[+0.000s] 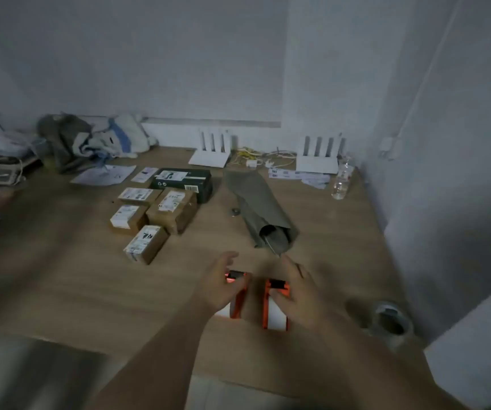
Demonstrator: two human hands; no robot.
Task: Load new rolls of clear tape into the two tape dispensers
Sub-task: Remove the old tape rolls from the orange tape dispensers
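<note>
Left dispenser [236, 294] half hidden by left hand [219, 287] (blurred).

Two tape dispensers [239, 294] [276, 304] sit side by side before me on the table [60, 276]; boxes [155, 214] lie behind-left, a tape roll [390, 321] to my right.

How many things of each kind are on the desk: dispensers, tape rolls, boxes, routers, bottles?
Dispensers: 2, left and right
Loose tape rolls: 1
Brown boxes: 4, e.g.
Black box: 1
Routers: 2, and
Bottles: 1
Total: 11
</note>
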